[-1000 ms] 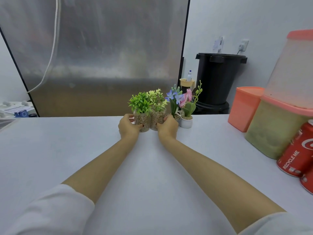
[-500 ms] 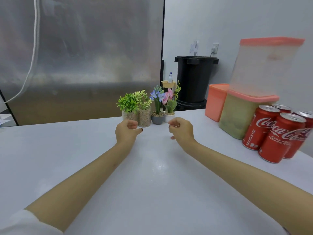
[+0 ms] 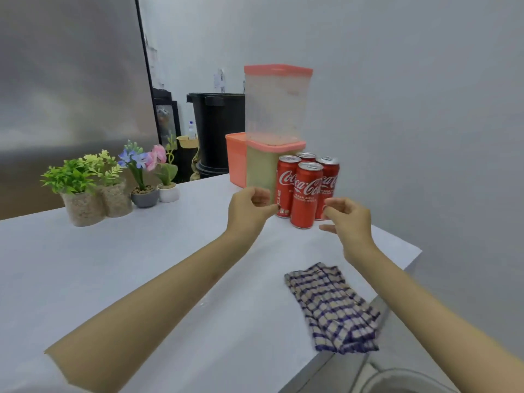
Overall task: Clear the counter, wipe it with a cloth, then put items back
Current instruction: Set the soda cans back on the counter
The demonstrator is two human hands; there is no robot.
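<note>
Now, your left grip point(image 3: 249, 211) and right grip point(image 3: 347, 219) both hover with fingers loosely curled and nothing in them. The cola cans point(image 3: 306, 191) stand just beyond and between them, untouched. The checked cloth point(image 3: 331, 307) lies crumpled on the table point(image 3: 141, 265), nearer to you than the right grip and under that forearm. The little potted plants point(image 3: 82, 191) are lined up well off to the left of your left grip, and the stacked tubs point(image 3: 275, 106) stand right behind the cans. I judge the middle is cleared and the cloth put down, so the wiping looks done or paused. Placing the cans and tubs seems to be what is left, though you cannot be sure from this. The cans read "Coca-Cola", and one shows "CLE ME" running up its side; the smaller print is unreadable.
</note>
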